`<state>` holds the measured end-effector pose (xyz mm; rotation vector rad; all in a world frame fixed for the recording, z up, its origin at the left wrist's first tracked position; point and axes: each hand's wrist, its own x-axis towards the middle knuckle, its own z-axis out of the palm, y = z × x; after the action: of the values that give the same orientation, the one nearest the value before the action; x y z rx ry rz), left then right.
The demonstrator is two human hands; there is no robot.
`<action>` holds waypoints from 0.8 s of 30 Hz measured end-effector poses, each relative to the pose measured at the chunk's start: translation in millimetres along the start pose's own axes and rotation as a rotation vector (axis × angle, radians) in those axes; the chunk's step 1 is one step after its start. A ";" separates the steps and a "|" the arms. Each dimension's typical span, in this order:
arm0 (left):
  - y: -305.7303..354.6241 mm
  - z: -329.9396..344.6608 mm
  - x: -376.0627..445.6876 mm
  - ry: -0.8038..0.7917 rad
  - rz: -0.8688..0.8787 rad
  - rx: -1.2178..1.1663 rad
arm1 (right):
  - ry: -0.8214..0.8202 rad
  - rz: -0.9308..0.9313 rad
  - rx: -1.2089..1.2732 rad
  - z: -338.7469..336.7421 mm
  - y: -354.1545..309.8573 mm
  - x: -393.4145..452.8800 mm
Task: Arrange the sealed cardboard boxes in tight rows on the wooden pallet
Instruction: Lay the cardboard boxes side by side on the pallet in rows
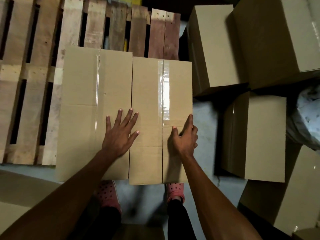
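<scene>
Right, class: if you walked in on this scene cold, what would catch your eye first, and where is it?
Two taped cardboard boxes sit side by side mid-frame, the left box and the right box, at the wooden pallet's near right corner. The left hand lies flat where the boxes meet, and the right hand curls over the right box's outer edge. More boxes wait on the floor to the right.
</scene>
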<state>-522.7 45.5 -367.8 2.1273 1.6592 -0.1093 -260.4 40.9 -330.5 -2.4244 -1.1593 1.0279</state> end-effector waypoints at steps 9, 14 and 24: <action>18.2 7.3 12.9 0.017 -0.036 -0.017 | 0.026 0.086 0.003 -0.1 15.8 -14.7; 16.0 3.2 13.3 0.007 -0.032 -0.026 | 0.048 0.387 -0.010 3.2 34.6 -41.5; 16.4 -0.1 15.3 0.001 -0.027 -0.072 | -0.129 0.626 0.106 -12.8 64.9 -45.2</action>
<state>-503.1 56.4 -367.9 2.0523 1.6676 -0.0565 -233.6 -34.6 -332.0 -2.7222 -0.3429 1.3837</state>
